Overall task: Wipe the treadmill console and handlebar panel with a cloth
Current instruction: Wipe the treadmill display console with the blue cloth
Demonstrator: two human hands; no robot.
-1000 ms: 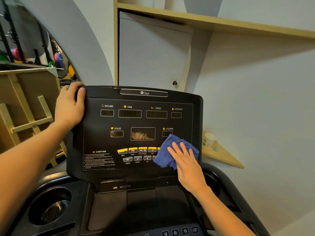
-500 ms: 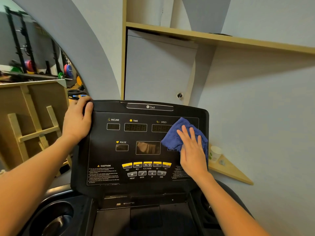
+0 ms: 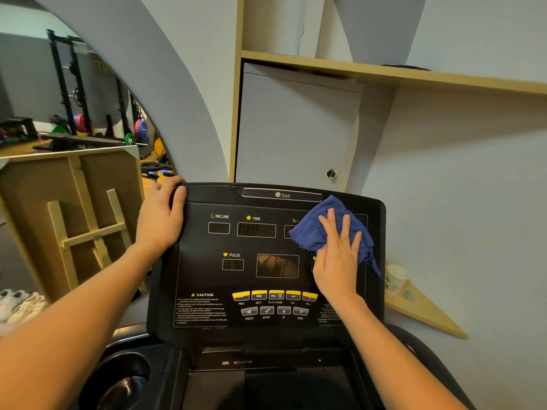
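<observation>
Cloth [image 3: 318,229] up in the top right corner of the console [image 3: 207,276], blue and bunched, covering the speed readout there. Right hand [image 3: 337,261] lies flat on it, fingers straight and spread, palm pressing the cloth against the black panel (no curl in those fingers, nothing pinched). Left hand [image 3: 159,220] is over at the top left corner of the console, thumb on the front face and the other fingers wrapped over the upper edge, gripping it. Display windows for incline, time and pulse sit uncovered between the two hands, and a row of yellow buttons [image 3: 275,295] runs below them. Lower left, a round cup holder [image 3: 124,380] in the tray. Off to the right, a paper cup [image 3: 395,278] stands on a small wooden corner shelf [image 3: 429,318] against the wall.
</observation>
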